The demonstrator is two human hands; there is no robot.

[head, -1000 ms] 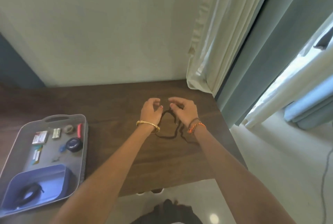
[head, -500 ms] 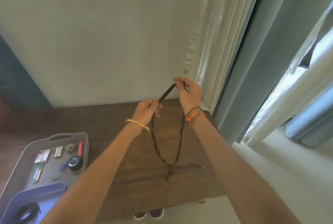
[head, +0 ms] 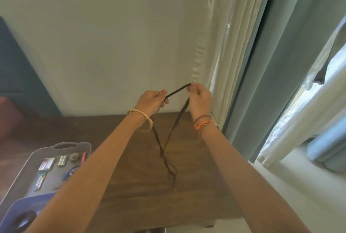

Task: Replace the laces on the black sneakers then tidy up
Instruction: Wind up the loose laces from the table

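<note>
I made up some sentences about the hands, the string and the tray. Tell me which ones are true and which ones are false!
1. Both hands hold the dark lace. True: the left hand and the right hand each pinch it, with a short stretch running between them.
2. The lace lies flat on the wooden table. False: it is lifted, two strands hang down and twist together, and whether the tips touch the table is unclear.
3. The gold bangle is on the right wrist. False: it is on the left wrist.
4. The grey tray sits at the left of the table. True.
5. A black sneaker stands on the table. False: none shows there.
</note>
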